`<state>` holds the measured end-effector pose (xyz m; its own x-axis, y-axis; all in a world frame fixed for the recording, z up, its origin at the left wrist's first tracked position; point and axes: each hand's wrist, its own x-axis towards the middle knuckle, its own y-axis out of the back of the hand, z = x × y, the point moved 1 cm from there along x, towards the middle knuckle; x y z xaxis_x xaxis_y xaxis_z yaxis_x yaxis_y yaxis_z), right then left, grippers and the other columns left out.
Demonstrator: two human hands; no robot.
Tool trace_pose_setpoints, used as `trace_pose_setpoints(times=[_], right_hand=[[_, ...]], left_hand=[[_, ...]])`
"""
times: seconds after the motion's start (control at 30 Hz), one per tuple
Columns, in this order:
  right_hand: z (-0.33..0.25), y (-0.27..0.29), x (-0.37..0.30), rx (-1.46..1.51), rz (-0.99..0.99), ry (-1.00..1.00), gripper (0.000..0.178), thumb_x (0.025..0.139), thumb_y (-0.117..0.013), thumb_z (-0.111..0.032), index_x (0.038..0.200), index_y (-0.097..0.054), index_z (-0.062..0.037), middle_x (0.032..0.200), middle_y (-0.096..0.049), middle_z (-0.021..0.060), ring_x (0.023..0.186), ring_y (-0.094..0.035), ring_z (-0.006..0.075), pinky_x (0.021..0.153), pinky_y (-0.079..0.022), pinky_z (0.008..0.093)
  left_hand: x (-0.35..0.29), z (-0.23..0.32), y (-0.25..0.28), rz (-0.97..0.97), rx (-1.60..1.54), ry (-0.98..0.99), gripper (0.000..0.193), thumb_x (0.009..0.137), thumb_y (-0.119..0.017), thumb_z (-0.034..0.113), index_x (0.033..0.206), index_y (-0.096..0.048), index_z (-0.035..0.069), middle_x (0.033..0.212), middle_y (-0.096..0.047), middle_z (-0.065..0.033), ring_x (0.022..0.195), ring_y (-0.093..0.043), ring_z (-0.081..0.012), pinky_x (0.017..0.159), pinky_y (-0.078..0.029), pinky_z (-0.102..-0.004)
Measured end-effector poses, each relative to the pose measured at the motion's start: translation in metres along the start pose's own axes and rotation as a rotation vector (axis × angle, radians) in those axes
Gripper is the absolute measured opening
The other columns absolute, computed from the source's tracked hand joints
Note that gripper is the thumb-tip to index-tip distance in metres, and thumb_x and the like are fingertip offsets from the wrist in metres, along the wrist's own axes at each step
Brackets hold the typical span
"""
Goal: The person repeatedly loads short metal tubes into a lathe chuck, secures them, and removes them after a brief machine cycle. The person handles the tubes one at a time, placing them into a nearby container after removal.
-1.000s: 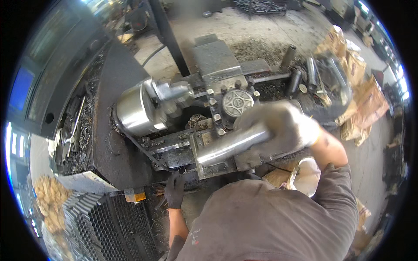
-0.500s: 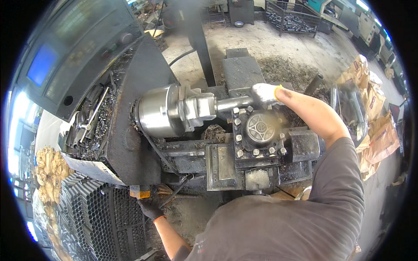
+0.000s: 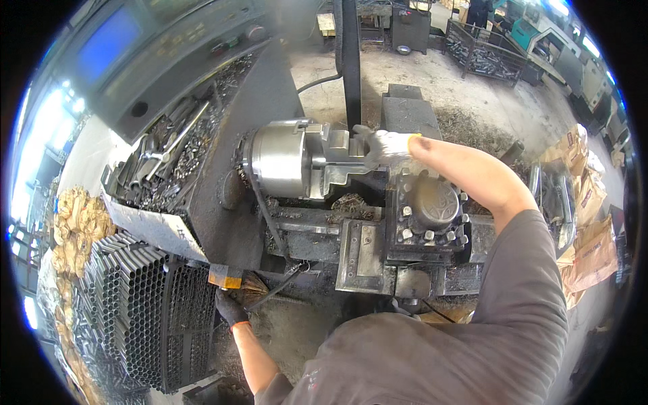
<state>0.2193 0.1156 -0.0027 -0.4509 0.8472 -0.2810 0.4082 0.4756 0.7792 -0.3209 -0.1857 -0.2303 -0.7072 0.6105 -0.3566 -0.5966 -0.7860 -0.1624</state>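
Of my 2 hands, the right hand (image 3: 386, 147) reaches leftward in a glove; I cannot tell whether its fingers are spread or pinching. Just beyond the fingertips, what seems a steel tube (image 3: 349, 163) (probably stiff, fairly heavy, slick; best held round its outer wall) projects from the chuck (image 3: 278, 158). Nearer my body, the left hand (image 3: 231, 308), grip unclear, is at an orange block (image 3: 225, 278).

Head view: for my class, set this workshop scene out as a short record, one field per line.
Right hand: light glove with dark fingers, at the right end of the chuck; grip unclear
Left hand: dark glove, just below the yellow-orange box; contact unclear
Chuck: silver, left of the tool post
Tubes: stacked, lower left
Paper sacks: brown, far right
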Motion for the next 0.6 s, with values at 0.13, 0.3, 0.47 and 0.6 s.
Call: trace_pose_setpoints(times=[0.13, 0.3, 0.47, 0.6], right_hand=[[-0.001, 0.009, -0.051, -0.098, 0.123, 0.013, 0.100, 0.088, -0.072, -0.019, 0.171, -0.019, -0.0066, 0.124, -0.075, 0.0251, 0.105, -0.075, 0.0335, 0.093, -0.061, 0.0406], [-0.014, 0.006, -0.197, 0.158, 0.688, -0.050, 0.064, 0.092, -0.075, -0.016, 0.153, -0.057, -0.0047, 0.125, -0.077, 0.0173, 0.097, -0.074, 0.0179, 0.087, -0.061, 0.0359], [-0.012, -0.049, -0.289, 0.284, 0.892, 0.175, 0.042, 0.082, -0.056, 0.010, 0.119, -0.074, 0.0020, 0.111, -0.079, 0.0150, 0.092, -0.076, 0.0195, 0.081, -0.061, 0.0351], [0.000, -0.073, -0.314, 0.349, 0.848, 0.275, 0.043, 0.081, -0.059, 0.017, 0.119, -0.074, 0.0025, 0.105, -0.081, 0.0154, 0.085, -0.077, 0.0177, 0.073, -0.063, 0.0293]], left_hand=[[-0.017, -0.012, -0.001, -0.009, -0.043, -0.067, 0.030, 0.103, -0.063, 0.037, 0.101, -0.064, 0.008, 0.079, -0.060, -0.0016, 0.066, -0.057, -0.0142, 0.058, -0.045, -0.0275], [-0.098, 0.034, -0.042, 0.257, 0.552, -0.854, 0.041, 0.101, -0.070, 0.031, 0.122, -0.064, -0.003, 0.108, -0.071, -0.0172, 0.100, -0.070, -0.0295, 0.086, -0.058, -0.0418], [-0.141, 0.153, -0.196, 0.029, 0.704, -1.749, 0.038, 0.098, -0.068, 0.016, 0.130, -0.068, -0.005, 0.122, -0.072, -0.0226, 0.115, -0.067, -0.0422, 0.104, -0.053, -0.0506], [-0.118, 0.244, -0.360, 0.031, 1.022, -1.637, 0.060, 0.104, -0.059, 0.034, 0.157, -0.048, 0.007, 0.134, -0.070, -0.0253, 0.119, -0.069, -0.0467, 0.106, -0.051, -0.0576]])
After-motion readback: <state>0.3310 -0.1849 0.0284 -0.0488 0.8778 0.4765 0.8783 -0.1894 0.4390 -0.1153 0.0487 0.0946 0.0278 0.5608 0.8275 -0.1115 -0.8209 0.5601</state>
